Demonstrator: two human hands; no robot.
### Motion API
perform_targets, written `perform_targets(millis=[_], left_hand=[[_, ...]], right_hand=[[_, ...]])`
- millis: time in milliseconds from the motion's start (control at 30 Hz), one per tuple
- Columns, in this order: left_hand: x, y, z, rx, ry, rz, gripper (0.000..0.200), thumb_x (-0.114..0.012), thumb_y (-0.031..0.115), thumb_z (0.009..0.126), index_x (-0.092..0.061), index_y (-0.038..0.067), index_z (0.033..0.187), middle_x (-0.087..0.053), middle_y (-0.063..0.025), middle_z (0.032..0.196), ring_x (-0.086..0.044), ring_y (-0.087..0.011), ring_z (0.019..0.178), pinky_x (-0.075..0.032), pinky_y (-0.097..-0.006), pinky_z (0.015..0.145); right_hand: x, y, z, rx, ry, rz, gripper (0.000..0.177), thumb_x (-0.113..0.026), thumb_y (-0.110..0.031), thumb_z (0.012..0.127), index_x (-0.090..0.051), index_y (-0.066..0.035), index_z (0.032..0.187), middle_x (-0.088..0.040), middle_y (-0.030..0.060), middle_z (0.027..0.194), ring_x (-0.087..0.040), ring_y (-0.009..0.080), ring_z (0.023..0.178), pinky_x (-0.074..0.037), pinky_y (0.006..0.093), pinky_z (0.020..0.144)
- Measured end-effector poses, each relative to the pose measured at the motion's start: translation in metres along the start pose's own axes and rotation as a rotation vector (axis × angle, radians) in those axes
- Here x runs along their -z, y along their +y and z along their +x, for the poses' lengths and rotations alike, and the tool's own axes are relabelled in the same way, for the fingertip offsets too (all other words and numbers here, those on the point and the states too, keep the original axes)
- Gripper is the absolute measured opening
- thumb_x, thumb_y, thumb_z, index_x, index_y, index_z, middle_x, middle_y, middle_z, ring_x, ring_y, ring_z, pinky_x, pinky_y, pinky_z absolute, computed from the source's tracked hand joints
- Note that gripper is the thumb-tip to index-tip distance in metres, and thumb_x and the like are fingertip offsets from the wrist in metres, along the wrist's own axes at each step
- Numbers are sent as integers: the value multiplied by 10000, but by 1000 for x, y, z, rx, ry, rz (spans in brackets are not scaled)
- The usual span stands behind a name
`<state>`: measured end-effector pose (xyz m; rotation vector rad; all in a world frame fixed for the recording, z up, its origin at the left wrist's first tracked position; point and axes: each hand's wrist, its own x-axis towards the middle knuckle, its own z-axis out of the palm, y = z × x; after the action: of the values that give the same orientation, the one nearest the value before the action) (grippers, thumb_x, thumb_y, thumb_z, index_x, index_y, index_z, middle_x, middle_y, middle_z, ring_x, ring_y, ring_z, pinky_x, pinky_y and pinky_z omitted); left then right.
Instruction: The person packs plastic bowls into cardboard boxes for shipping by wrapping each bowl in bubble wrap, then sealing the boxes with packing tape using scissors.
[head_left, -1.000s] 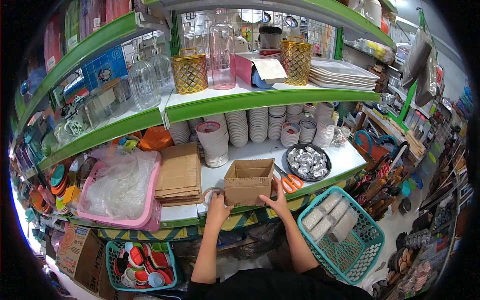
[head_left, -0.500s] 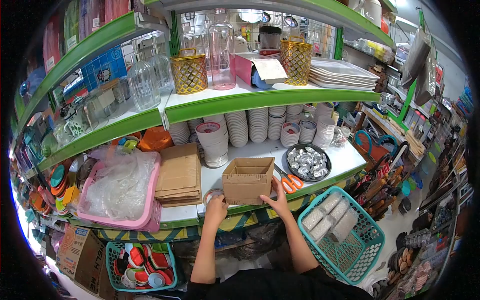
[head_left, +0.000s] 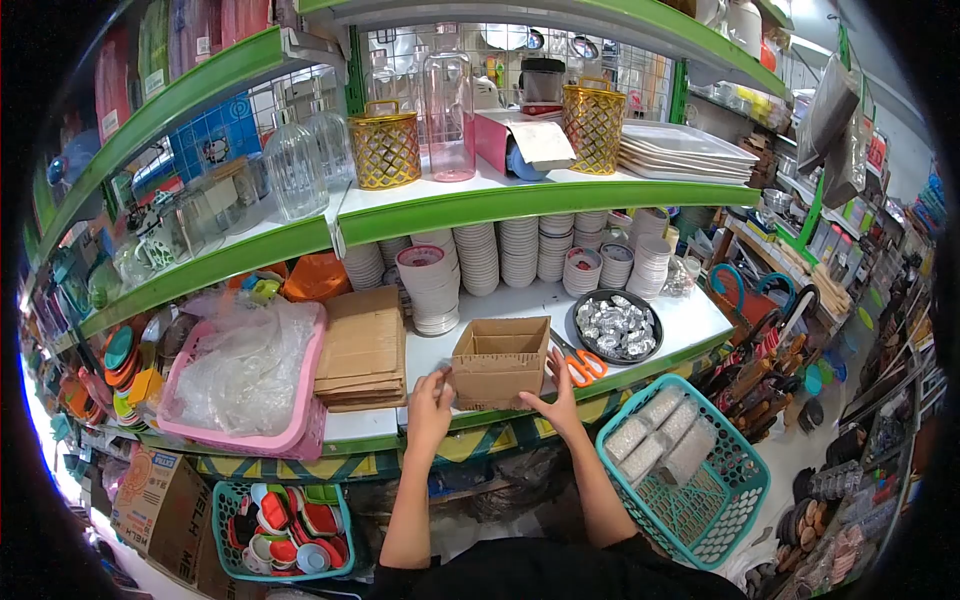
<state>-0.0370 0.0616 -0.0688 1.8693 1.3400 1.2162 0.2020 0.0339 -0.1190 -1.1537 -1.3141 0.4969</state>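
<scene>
A small open-topped cardboard box point(head_left: 500, 382) stands upright on the white lower shelf. My left hand point(head_left: 430, 400) is at its left side, fingers bent together round something blurred that I cannot make out. At the box's lower right corner, my right hand point(head_left: 556, 400) has thumb and fingers spread, the thumb touching the cardboard. Orange-handled scissors point(head_left: 578, 368) lie just right of the box. Beyond them is a dark round tray point(head_left: 618, 326) of foil-like silver pieces. Flattened cardboard point(head_left: 360, 350) is stacked to the left.
A pink basket point(head_left: 310, 400) with clear plastic sits left. Stacked white bowls point(head_left: 430, 290) stand behind the box. Below are a teal basket point(head_left: 745, 500) with bagged white items and another basket point(head_left: 347, 540) with colourful pieces. A green-edged shelf point(head_left: 540, 200) overhangs the work surface.
My left hand has risen slightly along the box's left side. The tape-like ring beside it no longer shows on the shelf. My right hand's fingers are spread wider. The view has shifted slightly.
</scene>
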Motion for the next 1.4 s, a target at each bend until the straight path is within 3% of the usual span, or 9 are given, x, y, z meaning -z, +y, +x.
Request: perform_targets(millis=[67, 133, 233, 300, 333, 433, 800, 1267, 1400], left_hand=[[2, 4, -1, -25, 9, -1, 337, -590, -6, 845, -525, -17, 1176, -575, -140, 1069, -636, -236, 875, -511, -296, 749], [4, 11, -4, 57, 63, -242, 376, -579, -39, 846, -501, -2, 1212, -574, -99, 1053, -623, -171, 868, -501, -271, 751], [11, 33, -9, 15, 113, -434, 414, -600, -43, 836, -483, 14, 1229, -568, -83, 1035, -607, -140, 884, -502, -257, 749], [18, 56, -16, -18, 124, -449, 407, -614, -41, 830, -478, 6, 1210, -573, -101, 1042, -614, -148, 879, -514, -265, 743], [20, 65, -20, -50, 134, -464, 401, -628, -38, 824, -472, -2, 1192, -579, -120, 1049, -620, -156, 874, -527, -272, 737], [22, 85, -31, -83, 79, -491, 402, -673, -33, 791, -474, -7, 1140, -598, -108, 1007, -625, -157, 883, -533, -266, 731], [7, 76, -31, -149, -26, -433, 415, -673, -45, 781, -441, 18, 1119, -572, -91, 1032, -599, -160, 965, -532, -290, 797], [6, 82, -39, -341, -5, -301, 338, -688, -31, 744, -506, 4, 1026, -625, -111, 1001, -656, -206, 869, -536, -315, 780], [5, 81, -40, -424, 14, -275, 334, -697, -29, 737, -510, 6, 1011, -631, -113, 982, -658, -221, 849, -535, -310, 759]], right_hand=[[1, -8, 0, 70, 32, -154, 946, -784, -294, 712, -226, -2, 1419, -332, 225, 1411, -316, 354, 1324, -258, 444, 1078], [2, -17, 1, 138, 65, -307, 934, -768, -312, 722, -227, -1, 1417, -319, 239, 1413, -286, 373, 1337, -249, 450, 1082], [0, -58, 3, 250, 135, -412, 859, -742, -242, 725, -275, -21, 1411, -306, 208, 1440, -298, 342, 1342, -250, 422, 1085], [0, -88, 2, 357, 92, -490, 723, -713, -228, 757, -374, -9, 1356, -380, 194, 1391, -313, 372, 1322, -265, 434, 1077], [-1, -98, 2, 357, 92, -489, 723, -713, -228, 757, -374, -9, 1356, -380, 194, 1391, -313, 372, 1322, -265, 434, 1077], [-12, -133, -4, 342, -43, -120, 450, -648, -77, 795, -534, -11, 1226, -537, 150, 1252, -477, 324, 1214, -355, 394, 1024], [-29, -138, -6, 337, -57, -212, 391, -661, -110, 805, -568, -27, 1175, -545, 135, 1225, -456, 331, 1231, -381, 397, 1003], [-23, -151, -6, 479, 2, -308, 341, -660, -102, 767, -634, -41, 1102, -648, 125, 980, -532, 314, 1138, -283, 519, 1056], [-22, -162, -8, 494, 31, -329, 344, -678, -50, 735, -644, -31, 1077, -651, 142, 1012, -588, 297, 1031, -371, 451, 998]])
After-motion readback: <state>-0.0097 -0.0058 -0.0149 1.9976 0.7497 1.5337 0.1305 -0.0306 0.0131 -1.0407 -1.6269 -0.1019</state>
